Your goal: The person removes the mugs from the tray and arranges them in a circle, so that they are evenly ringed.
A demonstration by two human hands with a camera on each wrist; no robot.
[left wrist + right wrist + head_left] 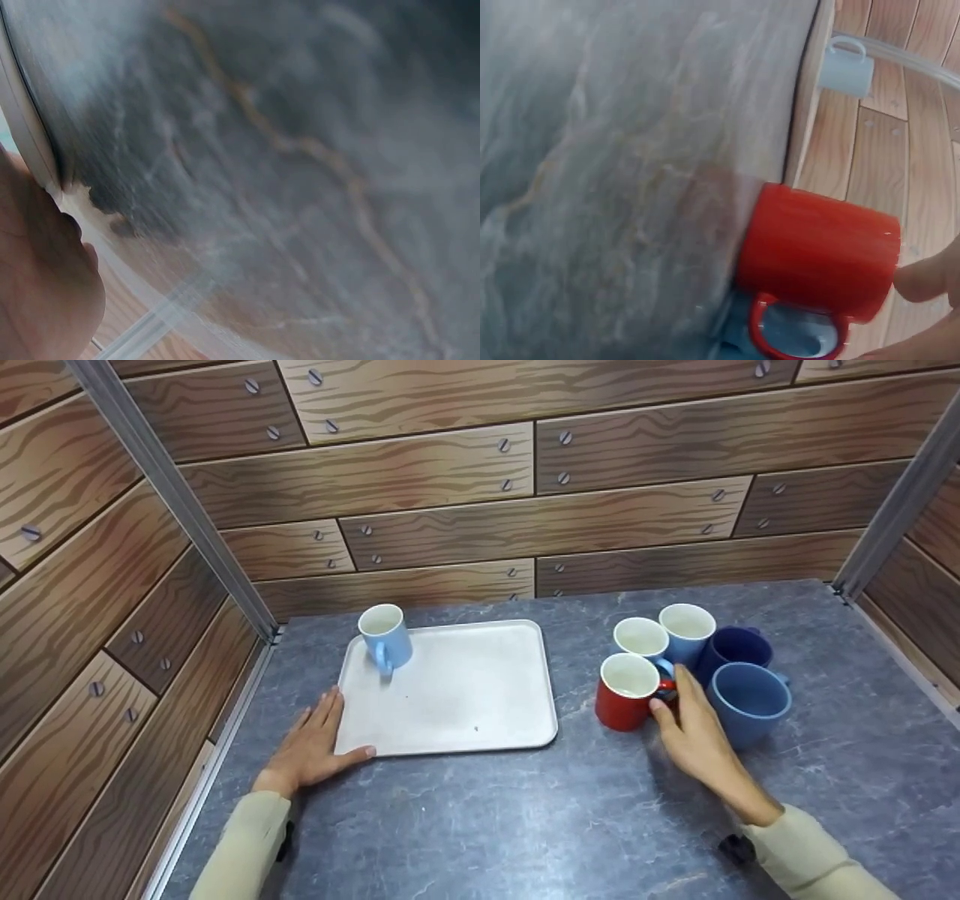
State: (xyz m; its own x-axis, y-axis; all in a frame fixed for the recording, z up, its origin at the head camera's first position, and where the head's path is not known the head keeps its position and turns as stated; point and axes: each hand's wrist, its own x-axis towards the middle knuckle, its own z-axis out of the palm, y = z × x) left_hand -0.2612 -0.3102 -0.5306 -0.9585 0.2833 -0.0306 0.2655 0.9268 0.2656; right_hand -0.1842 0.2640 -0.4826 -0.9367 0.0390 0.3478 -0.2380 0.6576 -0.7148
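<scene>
A white tray (457, 690) lies on the table, with a light blue mug (386, 637) upright at its far left corner. My left hand (311, 746) rests at the tray's near left corner, fingers along the left side and thumb at the front edge. On the right, my right hand (697, 731) reaches over the handle side of a red mug (619, 701). Its thumb tip is right at the mug's rim, and the handle loop shows with no finger through it in the right wrist view. The red mug stands upright on the table.
Behind and beside the red mug stand two light blue mugs (641, 637) (686, 628), a dark navy mug (739, 651) and a wider blue mug (750, 705), grouped closely. Wood-patterned walls (442, 472) enclose the grey table (480, 825) at the back and sides.
</scene>
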